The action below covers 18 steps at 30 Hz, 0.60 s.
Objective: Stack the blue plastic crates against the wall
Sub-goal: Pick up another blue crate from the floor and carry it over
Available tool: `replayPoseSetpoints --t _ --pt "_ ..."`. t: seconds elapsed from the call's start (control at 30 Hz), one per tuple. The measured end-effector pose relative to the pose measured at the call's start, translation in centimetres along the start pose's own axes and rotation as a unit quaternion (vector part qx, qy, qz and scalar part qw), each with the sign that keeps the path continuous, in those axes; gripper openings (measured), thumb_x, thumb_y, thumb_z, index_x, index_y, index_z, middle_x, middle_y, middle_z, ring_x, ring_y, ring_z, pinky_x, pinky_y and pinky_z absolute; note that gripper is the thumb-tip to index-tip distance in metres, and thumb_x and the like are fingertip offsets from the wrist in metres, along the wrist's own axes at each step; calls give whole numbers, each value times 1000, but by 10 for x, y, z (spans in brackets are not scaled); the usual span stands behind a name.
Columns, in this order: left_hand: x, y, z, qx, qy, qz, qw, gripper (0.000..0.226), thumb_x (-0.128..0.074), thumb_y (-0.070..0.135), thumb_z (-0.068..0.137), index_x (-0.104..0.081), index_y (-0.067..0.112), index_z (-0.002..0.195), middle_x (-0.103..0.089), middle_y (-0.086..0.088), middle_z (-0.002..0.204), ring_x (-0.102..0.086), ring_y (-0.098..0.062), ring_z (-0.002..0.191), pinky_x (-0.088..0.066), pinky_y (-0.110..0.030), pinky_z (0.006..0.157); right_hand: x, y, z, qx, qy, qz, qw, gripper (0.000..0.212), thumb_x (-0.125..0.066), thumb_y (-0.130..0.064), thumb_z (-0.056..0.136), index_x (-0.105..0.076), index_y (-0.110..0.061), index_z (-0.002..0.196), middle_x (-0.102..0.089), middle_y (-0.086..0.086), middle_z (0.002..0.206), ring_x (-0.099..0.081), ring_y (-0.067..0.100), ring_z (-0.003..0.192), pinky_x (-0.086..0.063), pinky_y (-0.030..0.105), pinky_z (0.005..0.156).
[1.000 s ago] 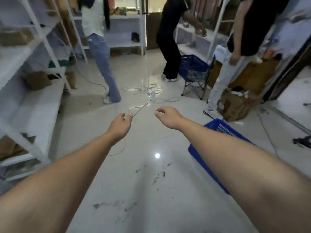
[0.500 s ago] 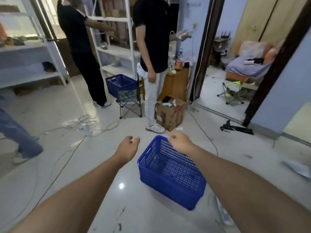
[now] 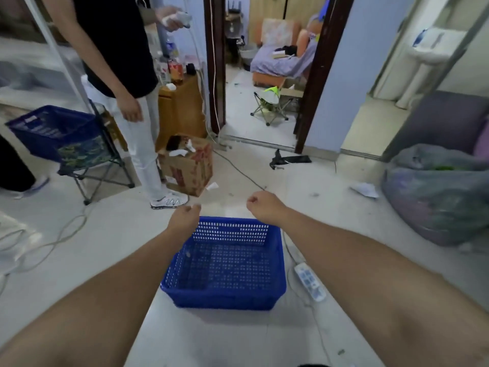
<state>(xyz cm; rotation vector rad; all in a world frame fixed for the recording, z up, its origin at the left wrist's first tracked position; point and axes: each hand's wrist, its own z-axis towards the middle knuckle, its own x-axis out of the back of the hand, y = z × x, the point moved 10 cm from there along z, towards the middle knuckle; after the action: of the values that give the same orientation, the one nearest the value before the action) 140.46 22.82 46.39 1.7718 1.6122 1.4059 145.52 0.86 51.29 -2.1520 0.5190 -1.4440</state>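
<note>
An empty blue plastic crate (image 3: 227, 263) with perforated walls sits on the pale floor straight in front of me. My left hand (image 3: 185, 218) hovers over its far left corner, fingers loosely curled and holding nothing. My right hand (image 3: 263, 207) hangs just beyond the far right corner, also curled and empty. Neither hand touches the crate. A second blue crate (image 3: 50, 131) rests on a folding stool (image 3: 92, 165) at the left.
A person in a black top and white trousers (image 3: 140, 144) stands beside a cardboard box (image 3: 188, 162). A white power strip (image 3: 309, 282) and cables lie right of the crate. A grey bag (image 3: 439, 192) sits at the right. An open doorway (image 3: 264, 75) lies ahead.
My view has swung right, so the crate now lies centred below my arms. Both hands have moved over its far rim, and their fingers have curled in further.
</note>
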Motion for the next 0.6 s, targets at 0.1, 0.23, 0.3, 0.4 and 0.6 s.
replayPoseSetpoints --t 0.1,0.23,0.3,0.4,0.6 --pt "-21 1 32 33 -27 -23 999 38 -40 37 97 -56 4 91 -42 -19 85 -45 -25 71 -34 -35 72 -1 12 27 -21 -1 0 1000 32 -44 -18 92 -66 0 107 -69 18 112 -64 36 106 -53 46 92" --pt "-42 -8 83 84 -26 -52 995 42 -42 39 95 -58 2 102 -48 -14 78 -50 -28 76 -39 -36 77 6 27 79 -29 6 17 999 29 -47 -17 92 -67 -4 108 -69 14 114 -63 31 107 -52 44 96" --pt "-50 -18 106 118 -6 -86 989 32 -43 35 96 -51 10 78 -47 -5 74 -46 -21 68 -38 -35 76 1 37 112 -29 -5 12 999 29 -46 -17 93 -68 -4 108 -69 13 113 -64 31 106 -52 43 96" --pt "-69 -41 144 163 24 -127 978 33 -44 36 97 -49 14 73 -48 -2 72 -46 -17 63 -42 -35 73 -14 56 171 -27 -36 0 999 29 -46 -17 94 -67 -5 110 -68 11 114 -63 29 106 -51 38 94" --pt "-134 -130 183 307 71 -205 927 25 -44 33 95 -45 19 75 -44 0 72 -44 -16 62 -40 -29 59 -110 115 286 -14 -179 -80 980 19 -43 -11 93 -56 -4 81 -56 11 84 -53 27 75 -44 35 67"
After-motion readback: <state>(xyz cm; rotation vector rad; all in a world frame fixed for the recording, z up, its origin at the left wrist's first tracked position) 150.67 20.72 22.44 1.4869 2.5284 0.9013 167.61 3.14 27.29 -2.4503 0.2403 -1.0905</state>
